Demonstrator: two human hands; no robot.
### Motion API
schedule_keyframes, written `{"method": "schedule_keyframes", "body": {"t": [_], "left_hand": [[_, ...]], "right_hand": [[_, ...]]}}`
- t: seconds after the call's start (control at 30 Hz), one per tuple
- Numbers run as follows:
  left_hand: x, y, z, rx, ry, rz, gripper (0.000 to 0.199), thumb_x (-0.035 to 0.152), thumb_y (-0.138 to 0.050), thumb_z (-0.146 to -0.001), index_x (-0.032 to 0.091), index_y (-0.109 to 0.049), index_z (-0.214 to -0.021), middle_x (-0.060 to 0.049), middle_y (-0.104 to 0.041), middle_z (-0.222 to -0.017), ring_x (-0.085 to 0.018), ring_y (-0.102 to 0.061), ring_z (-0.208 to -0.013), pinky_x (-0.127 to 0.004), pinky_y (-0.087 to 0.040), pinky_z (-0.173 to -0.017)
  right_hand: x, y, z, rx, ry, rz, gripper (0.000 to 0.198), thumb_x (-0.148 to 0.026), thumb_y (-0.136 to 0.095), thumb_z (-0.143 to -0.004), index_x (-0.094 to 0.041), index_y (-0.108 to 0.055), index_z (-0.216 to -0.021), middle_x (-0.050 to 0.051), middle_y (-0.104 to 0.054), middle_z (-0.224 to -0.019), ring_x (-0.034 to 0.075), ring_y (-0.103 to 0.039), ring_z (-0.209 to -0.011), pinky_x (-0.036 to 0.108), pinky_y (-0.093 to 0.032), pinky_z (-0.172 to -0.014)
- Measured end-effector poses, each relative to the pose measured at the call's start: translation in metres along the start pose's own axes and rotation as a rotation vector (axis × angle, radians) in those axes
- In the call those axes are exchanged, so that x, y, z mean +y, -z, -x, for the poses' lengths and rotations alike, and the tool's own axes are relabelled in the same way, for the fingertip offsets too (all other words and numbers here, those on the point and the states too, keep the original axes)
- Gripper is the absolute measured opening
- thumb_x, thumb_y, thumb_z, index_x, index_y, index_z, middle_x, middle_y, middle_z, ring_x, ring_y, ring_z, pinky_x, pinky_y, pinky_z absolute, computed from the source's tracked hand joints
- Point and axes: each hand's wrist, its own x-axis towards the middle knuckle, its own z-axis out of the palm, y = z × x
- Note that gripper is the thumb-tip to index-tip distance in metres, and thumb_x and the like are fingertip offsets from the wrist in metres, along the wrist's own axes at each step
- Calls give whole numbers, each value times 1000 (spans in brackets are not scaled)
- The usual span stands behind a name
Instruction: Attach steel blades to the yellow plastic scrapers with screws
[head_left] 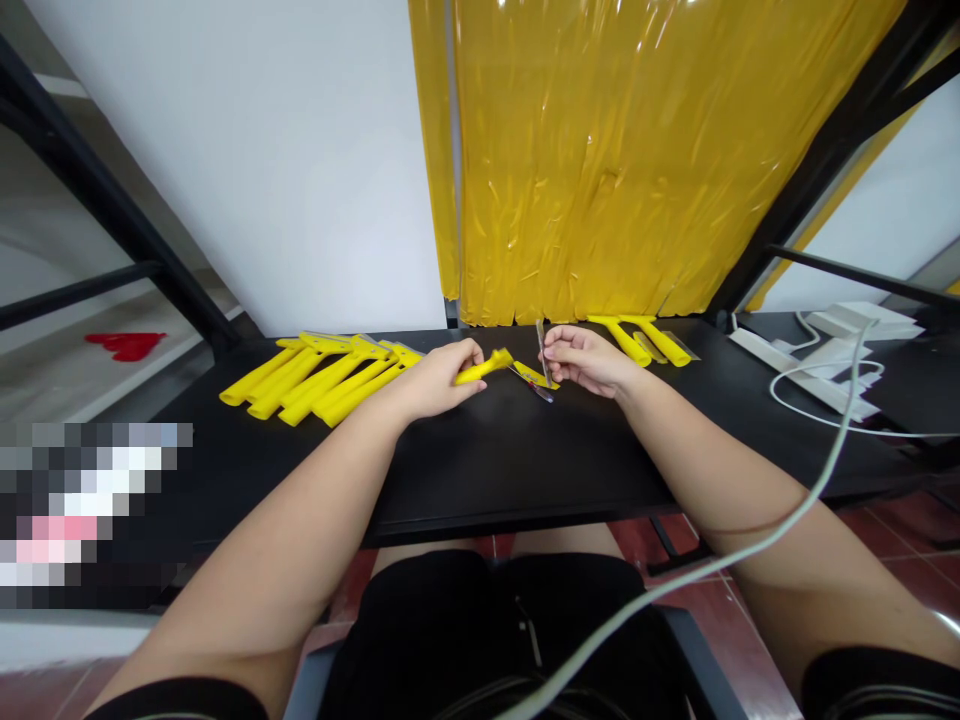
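My left hand (439, 380) is closed round a yellow scraper handle (474, 372), whose head points to the right. In my right hand (583, 360) a thin, flat blade (541, 345) is pinched between thumb and fingers, held nearly upright and apart from the handle. Between the hands, a screwdriver-like tool (541, 393) lies on the black table (517, 460) beside a flat yellow piece (531, 374). Several yellow scrapers (300, 385) lie in a slanted row left of my left hand. Beyond my right hand are more yellow scrapers (671, 347), partly hidden by it.
A yellow plastic strip curtain (600, 180) and a white panel (300, 180) stand behind the table. White power strips (802, 370) with cords sit at right. A pale cable (712, 575) crosses in front of my right arm. Red pieces (127, 346) lie on the left shelf.
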Motion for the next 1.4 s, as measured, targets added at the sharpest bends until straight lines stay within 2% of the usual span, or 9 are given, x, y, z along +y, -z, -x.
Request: {"method": "schedule_keyframes", "body": {"t": [0.17,0.33,0.6,0.8,0.9,1.07,1.17,1.27,1.4], "left_hand": [[2,-2,1,60,-20,-129,18,25,-62,-90,24,-52,-105,-5,-58,-113,-21,-61,-98,-36,-48,-87],[10,-8,2,-10,-36,-198,16,36,-61,-95,25,-57,-107,-4,-59,-114,-21,-64,-94,-35,-50,-84],[23,-12,2,26,-100,-250,14,31,-54,-100,26,-58,-112,-5,-65,-116,-22,-65,-101,-34,-51,-84],[29,-12,3,14,-119,-347,32,29,-50,-102,31,-58,-134,-5,-65,-125,-23,-67,-106,-33,-51,-79],[29,-13,3,2,-141,-375,39,29,-45,-104,35,-57,-142,-4,-64,-124,-21,-67,-99,-31,-50,-75],[25,-15,2,-7,-153,-326,39,32,-43,-106,38,-60,-141,-4,-63,-121,-18,-66,-95,-30,-51,-79],[25,-14,1,2,-145,-271,40,31,-44,-105,38,-61,-141,-4,-63,-121,-19,-66,-97,-31,-52,-84],[24,-12,1,17,-131,-241,39,31,-45,-105,37,-62,-140,-5,-63,-122,-20,-66,-102,-33,-53,-88],[18,-10,2,23,-116,-242,38,33,-46,-105,36,-64,-138,-5,-63,-120,-20,-66,-101,-34,-52,-89]], "right_hand": [[3,-5,-3,60,-3,51,44,-22,-92,-68,-21,-64,-102,-2,-71,-72,11,-63,-58,24,-55,-56],[9,-21,-5,72,-67,32,28,-16,-89,-70,-18,-68,-90,1,-72,-73,11,-68,-61,23,-61,-61],[15,-38,-6,92,-89,48,23,-9,-83,-74,-17,-64,-83,2,-72,-69,12,-71,-58,22,-64,-57],[19,-38,-9,100,-14,114,26,-12,-85,-73,-18,-62,-83,0,-71,-67,12,-69,-56,20,-61,-51],[19,-38,-9,98,-9,126,26,-15,-86,-72,-18,-64,-84,1,-71,-69,11,-68,-56,21,-60,-52],[18,-36,-9,67,-13,133,28,-20,-90,-71,-18,-66,-87,4,-74,-74,14,-70,-63,25,-62,-61],[17,-32,-12,66,-26,145,26,-28,-87,-77,-19,-67,-90,5,-73,-76,14,-69,-63,27,-62,-61],[14,-20,-14,162,55,303,20,-34,-79,-84,-19,-66,-88,4,-71,-76,13,-63,-60,26,-56,-57],[9,0,-13,285,182,760,5,-23,-73,-83,-19,-71,-84,4,-72,-79,15,-62,-67,29,-53,-66]]}}
